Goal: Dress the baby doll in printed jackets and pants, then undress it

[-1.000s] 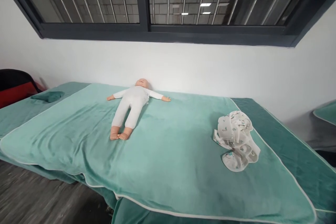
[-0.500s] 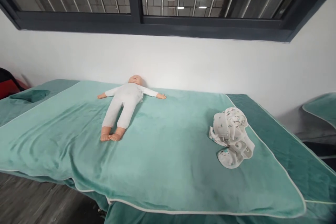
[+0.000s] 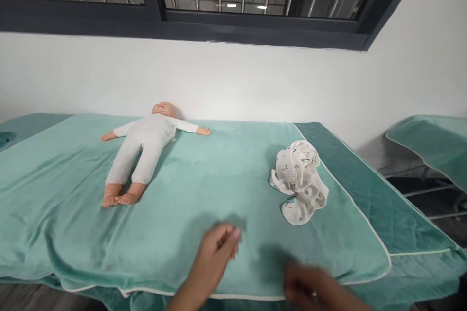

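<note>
White printed cloth, crumpled in a bundle [image 3: 301, 182], lies towards the right edge of the pale green plush blanket [image 3: 222, 170]. Nearer me, my left hand [image 3: 215, 252] hovers, fingers curled together by the thumb; my right hand [image 3: 314, 286] is blurred, so I can't tell how its fingers stand. Further left I see a white-suited baby doll [image 3: 146, 136] on its back.

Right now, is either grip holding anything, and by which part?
Nothing visibly held. The curled left grip and motion-blurred right grip are both apart from the crumpled white printed cloth.
</note>
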Demonstrator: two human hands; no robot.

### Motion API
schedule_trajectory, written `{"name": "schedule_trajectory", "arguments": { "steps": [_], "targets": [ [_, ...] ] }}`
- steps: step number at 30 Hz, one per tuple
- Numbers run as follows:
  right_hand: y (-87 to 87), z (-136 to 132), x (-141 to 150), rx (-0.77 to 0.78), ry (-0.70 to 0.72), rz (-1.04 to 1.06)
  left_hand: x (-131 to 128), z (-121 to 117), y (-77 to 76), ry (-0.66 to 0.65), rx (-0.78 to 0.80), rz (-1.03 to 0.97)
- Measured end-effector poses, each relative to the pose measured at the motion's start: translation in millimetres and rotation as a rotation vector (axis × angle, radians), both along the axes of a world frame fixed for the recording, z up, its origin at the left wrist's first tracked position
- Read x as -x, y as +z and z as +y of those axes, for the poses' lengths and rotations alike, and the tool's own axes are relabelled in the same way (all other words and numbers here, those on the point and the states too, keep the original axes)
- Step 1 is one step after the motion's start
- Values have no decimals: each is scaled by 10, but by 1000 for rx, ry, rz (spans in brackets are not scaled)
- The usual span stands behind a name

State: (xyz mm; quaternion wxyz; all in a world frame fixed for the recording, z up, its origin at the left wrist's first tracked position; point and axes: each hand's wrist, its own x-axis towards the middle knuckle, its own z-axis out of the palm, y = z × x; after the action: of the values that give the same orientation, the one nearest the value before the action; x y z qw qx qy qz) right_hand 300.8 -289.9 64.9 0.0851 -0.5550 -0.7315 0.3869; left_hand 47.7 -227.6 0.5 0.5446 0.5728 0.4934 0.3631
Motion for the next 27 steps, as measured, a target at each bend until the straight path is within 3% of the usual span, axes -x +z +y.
{"name": "schedule_trajectory", "arguments": {
  "steps": [3,5,6,9,11,13,15,17,19,22,24,27],
  "targets": [
    [86,836,-228,-291,-268,-102,-279,706,123,61,-59,-73],
    [117,1303,-351,-557,-514,-282,-459,1114,147,41,-60,-97],
    [114,1487,-396,-615,-585,-400,-540,1273,147,36,-72,-92],
    [45,1842,-447,-491,-581,-597,-714,1569,135,34,-138,-80],
    [-9,1965,-401,-511,-532,-610,-759,1663,135,24,-131,-108],
    [-47,2048,-284,-668,-506,-538,-753,1721,140,23,-89,-221],
    [-79,2111,-93,-835,-441,-378,-718,1764,143,34,-48,-396],
    [-130,2146,154,-931,-288,-153,-677,1799,144,60,-18,-551],
    [-207,2142,406,-926,-112,69,-646,1826,145,90,0,-642],
    [-327,2084,646,-854,18,210,-629,1852,150,149,23,-666],
    [-373,2054,653,-838,5,264,-633,1863,151,177,40,-639],
    [-384,2083,473,-884,-220,355,-647,1870,142,160,46,-607]
  ]
}}
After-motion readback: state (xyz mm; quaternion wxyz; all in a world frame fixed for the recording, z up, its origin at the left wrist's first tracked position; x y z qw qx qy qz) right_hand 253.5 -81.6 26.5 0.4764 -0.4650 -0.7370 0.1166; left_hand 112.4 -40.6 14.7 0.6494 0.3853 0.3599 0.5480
